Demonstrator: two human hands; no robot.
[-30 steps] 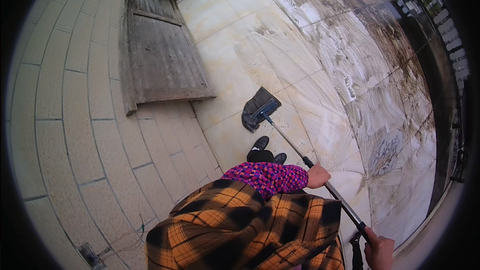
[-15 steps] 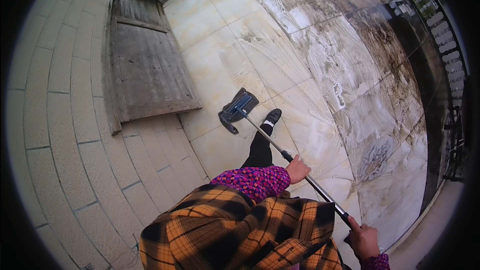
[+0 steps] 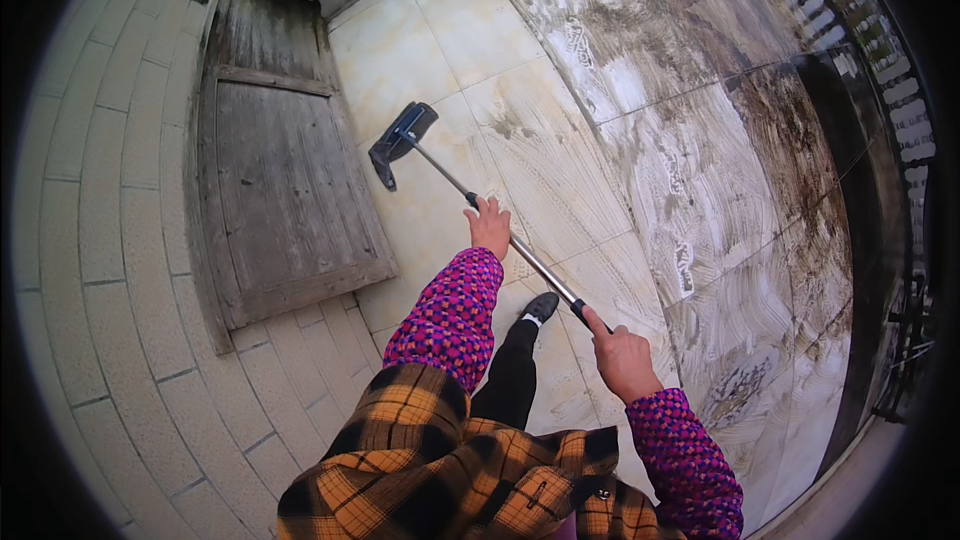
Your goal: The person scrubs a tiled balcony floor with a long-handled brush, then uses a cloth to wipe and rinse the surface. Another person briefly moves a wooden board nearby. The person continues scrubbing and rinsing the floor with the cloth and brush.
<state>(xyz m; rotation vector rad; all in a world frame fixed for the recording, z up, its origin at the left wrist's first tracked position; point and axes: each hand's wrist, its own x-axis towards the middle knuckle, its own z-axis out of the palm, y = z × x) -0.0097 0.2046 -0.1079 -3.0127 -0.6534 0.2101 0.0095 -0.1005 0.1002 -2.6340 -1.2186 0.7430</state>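
A flat mop with a dark grey cloth head [image 3: 420,120] lies against the pale tiled floor [image 3: 400,50], near the edge of a wooden door panel. Its silver pole [image 3: 540,265] slants back toward me. My left hand [image 3: 489,228] is closed on the pole just behind the black collar, arm stretched forward. At the black grip on the near end, my right hand [image 3: 624,362] is wrapped round the handle, with a finger laid along it. Both arms wear purple patterned sleeves [image 3: 455,315].
The weathered wooden panel [image 3: 285,180] leans by the beige block wall [image 3: 110,230] on the left. Brown dirt streaks and foamy patches [image 3: 720,170] cover the tiles at right, beside a black border [image 3: 865,210] and white balusters [image 3: 905,115]. My black shoe [image 3: 541,307] stands under the pole.
The mop head has slid forward and slightly left, away from me. Both hands have pushed out with the pole, the right one moving up and left from my side.
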